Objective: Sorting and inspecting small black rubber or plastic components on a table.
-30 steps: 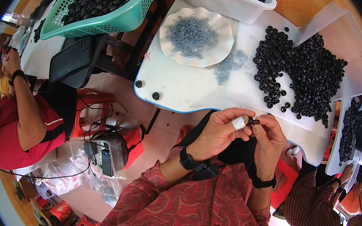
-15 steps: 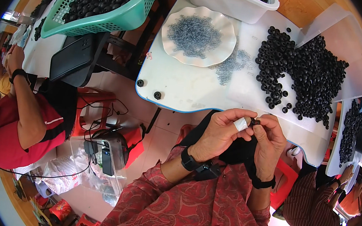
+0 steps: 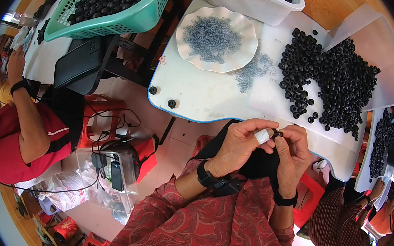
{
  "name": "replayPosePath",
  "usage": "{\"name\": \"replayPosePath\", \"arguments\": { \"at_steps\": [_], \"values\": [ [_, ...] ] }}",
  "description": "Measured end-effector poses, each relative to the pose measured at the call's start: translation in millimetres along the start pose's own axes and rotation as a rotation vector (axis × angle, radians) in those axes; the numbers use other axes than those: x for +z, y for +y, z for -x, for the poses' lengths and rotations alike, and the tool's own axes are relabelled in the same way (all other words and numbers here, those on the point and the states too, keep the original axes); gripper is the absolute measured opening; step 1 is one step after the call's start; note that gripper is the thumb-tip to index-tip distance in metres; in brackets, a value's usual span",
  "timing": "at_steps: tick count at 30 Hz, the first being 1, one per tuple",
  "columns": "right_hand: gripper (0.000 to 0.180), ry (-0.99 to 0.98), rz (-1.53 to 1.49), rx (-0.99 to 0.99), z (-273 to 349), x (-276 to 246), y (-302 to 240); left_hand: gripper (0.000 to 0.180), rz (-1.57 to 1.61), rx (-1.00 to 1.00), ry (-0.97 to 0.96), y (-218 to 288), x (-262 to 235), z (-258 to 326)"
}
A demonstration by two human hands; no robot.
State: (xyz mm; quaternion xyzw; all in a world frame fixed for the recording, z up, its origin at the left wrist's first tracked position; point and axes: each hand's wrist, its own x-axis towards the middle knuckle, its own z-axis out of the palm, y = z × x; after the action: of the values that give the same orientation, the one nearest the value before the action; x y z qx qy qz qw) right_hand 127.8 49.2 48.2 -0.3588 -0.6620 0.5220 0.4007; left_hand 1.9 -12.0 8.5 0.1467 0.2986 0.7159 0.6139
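Both hands are pinching 1 small black ring [image 3: 277, 133] near the table [image 3: 200, 94] edge: left hand [image 3: 240, 144] with its taped fingertip, right hand [image 3: 295, 150] closed on it. It looks like a fitting step; the next move calls for a steady, fine grip.

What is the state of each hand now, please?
Left hand: closed, pinching a small black ring.
Right hand: closed, pinching the same ring.
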Motion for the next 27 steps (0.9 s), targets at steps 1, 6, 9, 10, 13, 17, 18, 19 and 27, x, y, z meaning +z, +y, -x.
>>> {"name": "replayPosePath", "arguments": {
  "at_steps": [1, 6, 9, 10, 13, 17, 18, 19, 27],
  "values": [
    [0.013, 0.001, 0.000, -0.003, 0.2, 0.5, 0.0, 0.025, -0.011, 0.003, 0.003, -0.1, 0.1, -0.1],
    [0.013, -0.004, 0.028, -0.016, 0.6, 1.3, -1.9, 0.023, -0.207, 0.061, 0.004, 3.8, 1.2, 1.2],
    [0.013, -0.005, 0.040, -0.019, 1.8, 2.5, -2.7, 0.022, -0.274, 0.112, -0.012, 6.4, 1.0, 1.1],
    [0.013, -0.004, 0.040, -0.020, 2.1, 2.8, -2.5, 0.022, -0.259, 0.110, -0.007, 6.2, 1.3, 1.0],
    [0.013, 0.000, 0.017, -0.008, 2.4, 3.5, -3.4, 0.023, -0.169, 0.068, -0.008, 3.4, -1.3, 0.6],
    [0.012, -0.004, 0.043, -0.040, 1.8, 2.3, -0.2, 0.025, -0.090, 0.031, -0.012, 2.0, -3.2, -0.2],
    [0.012, -0.004, 0.033, -0.030, 1.7, 2.8, -1.0, 0.025, -0.073, 0.027, -0.006, 2.0, -3.0, -0.1],
    [0.012, -0.005, 0.024, -0.020, 1.5, 3.7, -2.6, 0.025, -0.056, 0.023, 0.000, 2.2, -2.3, 0.1],
    [0.012, -0.015, 0.057, -0.022, -0.6, 0.9, -1.3, 0.026, 0.002, 0.026, -0.022, -1.1, -6.9, 0.8]
  ]
}}
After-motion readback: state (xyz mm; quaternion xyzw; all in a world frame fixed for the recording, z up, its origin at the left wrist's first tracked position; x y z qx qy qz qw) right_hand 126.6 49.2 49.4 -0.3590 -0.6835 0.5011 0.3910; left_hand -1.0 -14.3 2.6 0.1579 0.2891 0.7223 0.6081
